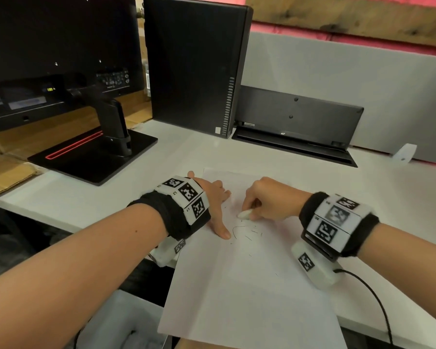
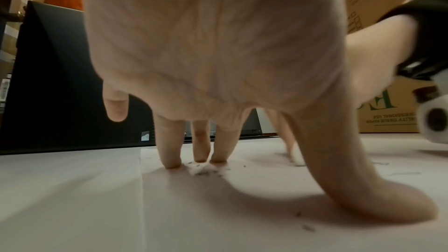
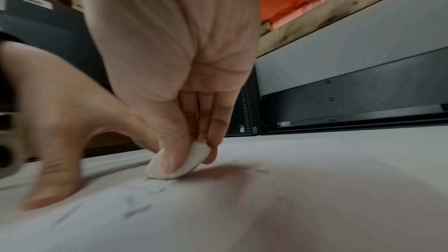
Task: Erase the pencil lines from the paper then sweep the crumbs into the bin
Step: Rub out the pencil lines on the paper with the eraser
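A white sheet of paper (image 1: 249,285) lies on the white desk (image 1: 61,197), its near edge hanging over the desk front. A curved pencil line (image 1: 234,231) and dark eraser crumbs (image 1: 254,233) mark its upper middle. My left hand (image 1: 215,197) lies spread on the paper's left edge, straight fingers (image 2: 171,152) and thumb pressing it down. My right hand (image 1: 267,200) pinches a white oval eraser (image 1: 246,214) between thumb and fingers, its lower edge touching the paper above the line. The eraser (image 3: 179,162) and crumbs (image 2: 206,171) also show in the wrist views.
A monitor base (image 1: 93,152) stands at the back left, a black computer tower (image 1: 194,66) behind the paper, and a black cable tray with raised lid (image 1: 297,127) at the back right. A grey partition (image 1: 350,91) closes the rear. A light container (image 1: 121,321) sits below the desk edge.
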Motion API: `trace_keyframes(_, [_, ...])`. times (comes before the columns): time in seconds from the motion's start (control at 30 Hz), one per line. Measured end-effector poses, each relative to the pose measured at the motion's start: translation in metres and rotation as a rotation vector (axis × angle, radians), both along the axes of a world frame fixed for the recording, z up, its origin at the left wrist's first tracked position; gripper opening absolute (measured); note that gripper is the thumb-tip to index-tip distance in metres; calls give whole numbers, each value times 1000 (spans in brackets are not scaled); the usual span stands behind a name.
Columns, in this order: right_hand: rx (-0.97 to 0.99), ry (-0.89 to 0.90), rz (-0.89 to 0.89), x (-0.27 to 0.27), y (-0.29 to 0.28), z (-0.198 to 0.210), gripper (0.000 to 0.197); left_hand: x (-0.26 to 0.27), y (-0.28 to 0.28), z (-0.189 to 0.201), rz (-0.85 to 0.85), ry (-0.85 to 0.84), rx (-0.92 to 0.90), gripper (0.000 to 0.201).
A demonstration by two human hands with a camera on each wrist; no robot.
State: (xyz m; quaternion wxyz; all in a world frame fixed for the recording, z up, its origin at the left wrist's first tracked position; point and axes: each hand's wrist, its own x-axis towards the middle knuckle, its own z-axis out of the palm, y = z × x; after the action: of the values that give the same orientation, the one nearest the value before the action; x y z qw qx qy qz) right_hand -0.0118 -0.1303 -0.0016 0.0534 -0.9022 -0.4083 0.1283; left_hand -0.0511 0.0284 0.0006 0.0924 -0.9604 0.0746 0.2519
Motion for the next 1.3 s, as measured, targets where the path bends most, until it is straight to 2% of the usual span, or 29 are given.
trace_keyframes(0.13, [-33,31,57,-13,-9,2,25,-3,1,0,-5,-5,-6,110])
trace_keyframes(0.27, [14,-53,16,4,8,14,28,-4,2,0,-3,-10,-19,108])
trace_keyframes(0.37, [-27,-65,14,10,14,9,26,-5,1,1,0,-12,-19,108])
trace_keyframes(0.63, [42,76,20,-20,-13,-2,24,-5,0,-1,-36,-25,9,107])
trace_keyframes(0.87, [0,-44,-17,11,10,6,24,-4,1,-4,-26,-36,18,109])
trace_keyframes(1.1, [29,87,21,-18,-13,-3,23,-5,2,-2,-31,-9,-3,108])
trace_keyframes(1.3, [-8,-34,-30,8,7,9,26,-5,0,0,-34,3,18,109])
